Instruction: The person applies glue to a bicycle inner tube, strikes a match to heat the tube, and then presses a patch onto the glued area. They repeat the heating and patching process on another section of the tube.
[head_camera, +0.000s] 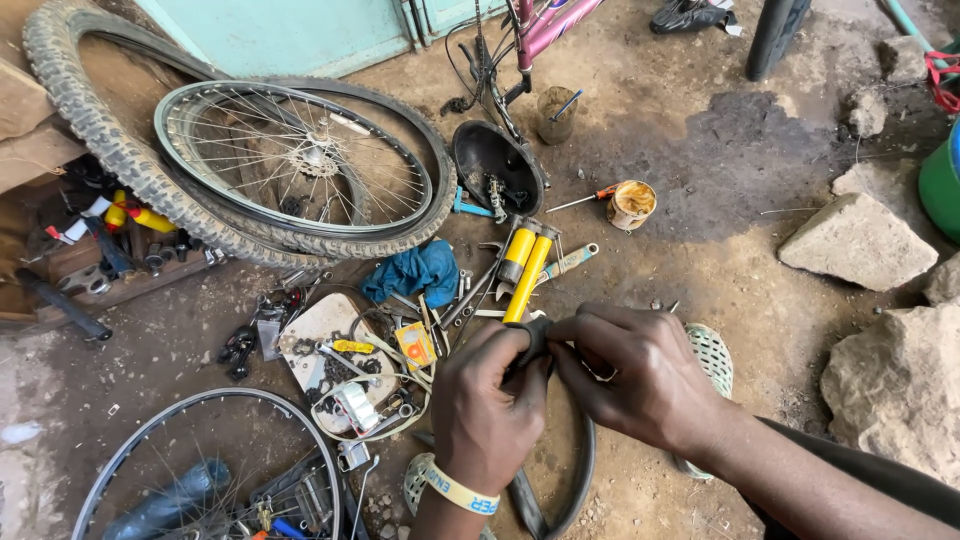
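Low in the middle of the head view, both my hands meet on a black rubber inner tube (575, 480). My left hand (488, 405), with a yellow wristband, pinches a fold of the tube at its top. My right hand (632, 375) grips the same fold from the right, fingers curled over it. The rest of the tube hangs down in a loop below my hands. Just beyond my fingers lies a yellow hand pump (527, 270) on the dirt.
A spoked wheel (295, 160) rests on tyres at upper left, another rim (180, 470) at lower left. Scattered tools, a blue rag (412, 272), a small tin (631, 203), an upturned saddle (497, 165) and large stones (858, 242) lie around. A pink bicycle frame (550, 25) stands at the top.
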